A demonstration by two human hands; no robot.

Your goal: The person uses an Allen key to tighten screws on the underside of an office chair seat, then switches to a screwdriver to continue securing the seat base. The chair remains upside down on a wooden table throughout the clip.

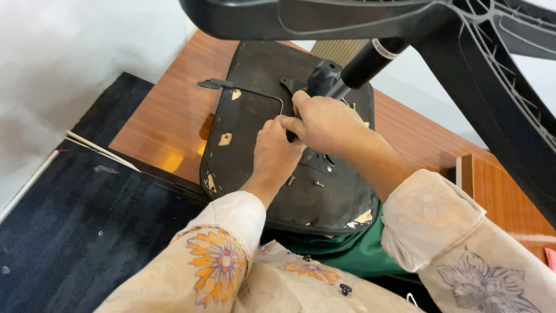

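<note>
seat: the upturned black chair seat (255, 145) lies flat on the wooden table (168, 116), underside up, its near edge at the person's lap.
hands: left hand (275, 153) and right hand (324, 124) are both clenched around something small at the metal mechanism plate (317, 159); can't tell what tool it is.
tip: I'd keep the seat pinned flat and watch the loose screws (317, 184) beside the plate.
overhead: the gas cylinder (362, 61) and star base (492, 69) stick up.
room: dark carpet (69, 232), white wall (69, 52).
</note>
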